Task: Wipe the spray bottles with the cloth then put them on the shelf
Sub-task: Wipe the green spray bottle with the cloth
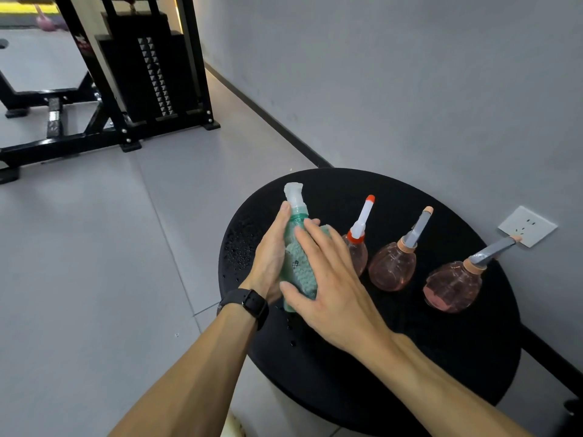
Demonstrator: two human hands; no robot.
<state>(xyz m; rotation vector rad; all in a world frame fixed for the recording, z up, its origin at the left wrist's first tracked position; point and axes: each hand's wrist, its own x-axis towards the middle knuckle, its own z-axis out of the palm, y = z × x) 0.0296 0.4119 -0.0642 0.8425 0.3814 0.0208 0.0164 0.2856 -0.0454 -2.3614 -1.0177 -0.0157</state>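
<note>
Left hand (271,257) holding green bottle (295,216), right hand (328,279) flat, pressing green cloth (299,269) on it, three pink bottles (392,266) beside, round black counter (410,357), wall socket (527,226) behind.

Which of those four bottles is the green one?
The green bottle held in the left hand with the cloth pressed on it. The other three on the round table are pink.

A black weight machine (138,67) stands on the grey floor (94,247). A white wall socket (527,226) sits on the grey wall (410,74). Far left, something pink (47,22), maybe a dumbbell.
</note>
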